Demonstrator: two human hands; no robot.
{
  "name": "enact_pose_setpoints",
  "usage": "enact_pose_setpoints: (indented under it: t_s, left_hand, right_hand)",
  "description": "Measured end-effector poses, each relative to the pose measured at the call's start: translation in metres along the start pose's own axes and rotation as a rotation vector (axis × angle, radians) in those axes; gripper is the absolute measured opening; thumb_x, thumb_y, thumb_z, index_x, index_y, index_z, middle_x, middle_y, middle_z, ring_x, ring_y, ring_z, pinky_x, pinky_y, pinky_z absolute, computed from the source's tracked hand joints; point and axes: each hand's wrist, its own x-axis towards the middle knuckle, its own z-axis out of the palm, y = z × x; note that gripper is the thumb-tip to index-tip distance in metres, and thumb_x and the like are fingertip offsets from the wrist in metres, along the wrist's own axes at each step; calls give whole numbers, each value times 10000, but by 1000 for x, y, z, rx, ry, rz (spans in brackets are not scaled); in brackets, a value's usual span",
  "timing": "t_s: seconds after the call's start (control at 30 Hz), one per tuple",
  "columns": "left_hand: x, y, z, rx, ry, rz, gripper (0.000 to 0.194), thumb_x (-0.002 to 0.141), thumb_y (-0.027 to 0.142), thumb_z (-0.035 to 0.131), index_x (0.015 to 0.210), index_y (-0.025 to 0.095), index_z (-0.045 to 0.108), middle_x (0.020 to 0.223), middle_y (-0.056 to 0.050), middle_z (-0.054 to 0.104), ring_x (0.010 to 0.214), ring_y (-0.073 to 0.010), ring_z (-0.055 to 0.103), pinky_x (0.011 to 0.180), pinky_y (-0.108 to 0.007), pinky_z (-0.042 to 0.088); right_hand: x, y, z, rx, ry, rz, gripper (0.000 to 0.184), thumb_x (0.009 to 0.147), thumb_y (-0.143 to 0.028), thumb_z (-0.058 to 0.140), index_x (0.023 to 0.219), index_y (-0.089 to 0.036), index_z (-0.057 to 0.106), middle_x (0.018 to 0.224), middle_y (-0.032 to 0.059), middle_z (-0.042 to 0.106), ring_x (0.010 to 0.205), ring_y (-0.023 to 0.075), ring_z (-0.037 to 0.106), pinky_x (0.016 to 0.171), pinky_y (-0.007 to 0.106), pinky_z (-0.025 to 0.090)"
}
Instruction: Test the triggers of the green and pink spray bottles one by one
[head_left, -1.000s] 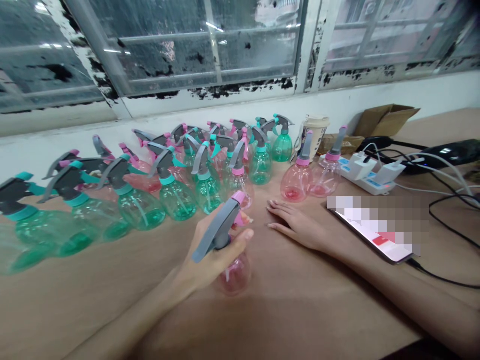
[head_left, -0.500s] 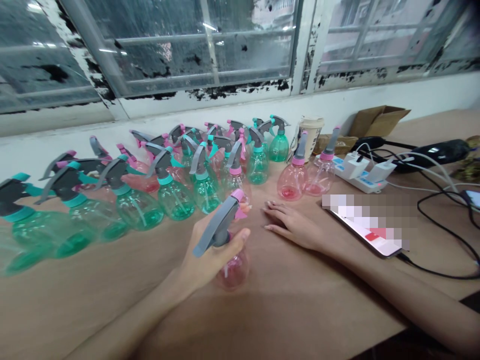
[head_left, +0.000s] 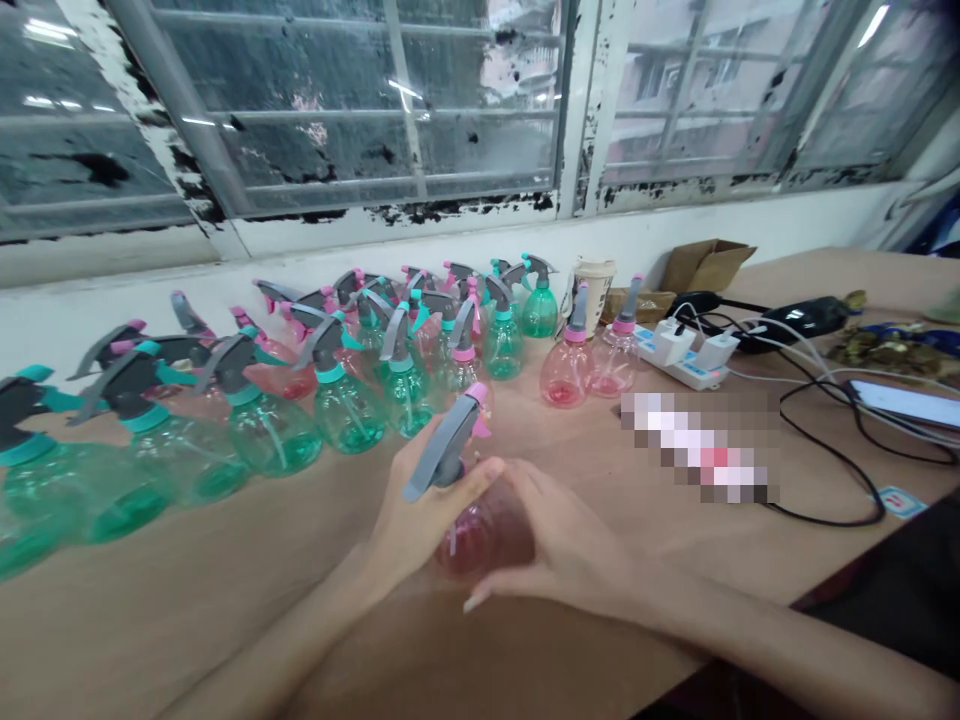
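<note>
My left hand (head_left: pixel 420 510) is wrapped round the neck of a pink spray bottle (head_left: pixel 465 545) that stands upright on the table, its grey trigger head slanting toward me. At the bottle's right side is my right hand (head_left: pixel 562 535), thumb and fingers apart around the lower body; whether it touches the bottle I cannot tell. Behind and to the left stand several green spray bottles (head_left: pixel 349 410), with pink ones mixed in among them. Two more pink spray bottles (head_left: pixel 568 372) stand side by side beyond my right hand.
A brown table (head_left: pixel 300 580) runs to the wall below the windows. A paper cup (head_left: pixel 595 290), a cardboard box (head_left: pixel 705 268) and a white power strip (head_left: pixel 686 372) with chargers sit at the back right. Black cables (head_left: pixel 832 520) and a phone (head_left: pixel 907 402) lie further right.
My right hand has moved left and toward me, from lying on the table to beside the bottle. My left hand keeps its hold. The view has turned slightly right.
</note>
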Motion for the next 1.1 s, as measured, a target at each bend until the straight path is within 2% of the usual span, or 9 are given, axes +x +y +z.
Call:
enact_pose_setpoints:
  t_s: [0.1, 0.17, 0.3, 0.37, 0.47, 0.53, 0.67, 0.83, 1.1]
  left_hand:
    - [0, -3, -2, -54, -41, 6, 342, 817, 402, 640, 1117, 262, 556, 729, 45, 562, 666, -148, 559, 652, -278, 484]
    - [2, -2, -3, -91, -62, 23, 402, 821, 413, 635, 1179, 280, 512, 869, 22, 597, 746, -153, 576, 709, -290, 492]
    - [3, 3, -7, -69, -118, 88, 510, 803, 415, 645, 1251, 284, 442, 1086, -16, 582, 767, -147, 568, 732, -304, 495]
    - [2, 2, -7, -91, -126, 120, 530, 808, 440, 622, 1263, 251, 428, 1114, -43, 581, 811, -166, 579, 751, -317, 497]
    - [-1, -6, -1, -197, -78, 135, 471, 882, 469, 513, 1254, 193, 429, 1273, -117, 528, 1083, -234, 556, 914, -371, 459]
    - [-4, -18, 7, -196, -55, 146, 442, 917, 467, 456, 1252, 180, 427, 1329, -137, 493, 1177, -254, 518, 982, -404, 422]
    - [-10, -43, 20, 22, -38, 218, 359, 933, 428, 448, 1209, 200, 468, 1240, -104, 551, 1180, -243, 515, 1014, -423, 401]
    - [-15, -61, 25, 123, -63, 227, 272, 945, 345, 453, 1176, 206, 497, 1207, -90, 549, 1139, -236, 525, 1001, -435, 403]
    - [-17, -60, 26, 221, -115, 270, 204, 958, 294, 430, 1127, 221, 518, 1160, -77, 572, 1108, -226, 547, 975, -427, 438]
  right_hand:
    - [2, -11, 17, 9, 74, 2, 718, 670, -588, 725, 1257, -266, 463, 1302, 106, 554, 1174, 310, 525, 930, 490, 472]
    - [5, -13, 25, -35, 111, 17, 658, 678, -601, 709, 1190, -246, 498, 1263, 121, 566, 1150, 321, 528, 904, 504, 480]
    - [7, -11, 30, -147, 153, 27, 598, 724, -587, 672, 1162, -214, 508, 1163, 123, 601, 1083, 315, 551, 875, 507, 483]
    - [7, -9, 25, -189, 154, 30, 570, 751, -559, 660, 1177, -213, 507, 1172, 122, 594, 1095, 309, 541, 887, 497, 478]
    - [7, -3, 9, -269, 168, 44, 593, 740, -525, 690, 1215, -227, 498, 1212, 129, 564, 1133, 319, 510, 904, 503, 467]
    - [9, 6, -3, -339, 205, 52, 589, 738, -488, 705, 1226, -234, 495, 1202, 133, 558, 1126, 324, 509, 890, 509, 469]
    - [21, 35, -25, -495, 278, 96, 500, 767, -429, 688, 1157, -164, 522, 1092, 156, 600, 1033, 329, 557, 856, 501, 466]
    - [44, 73, -43, -595, 337, 141, 511, 758, -431, 678, 1155, -154, 511, 1050, 159, 637, 985, 339, 595, 799, 480, 471]
    - [75, 80, -60, -766, 207, 309, 441, 802, -381, 652, 1144, -144, 506, 1139, 177, 602, 1095, 323, 559, 801, 408, 471]
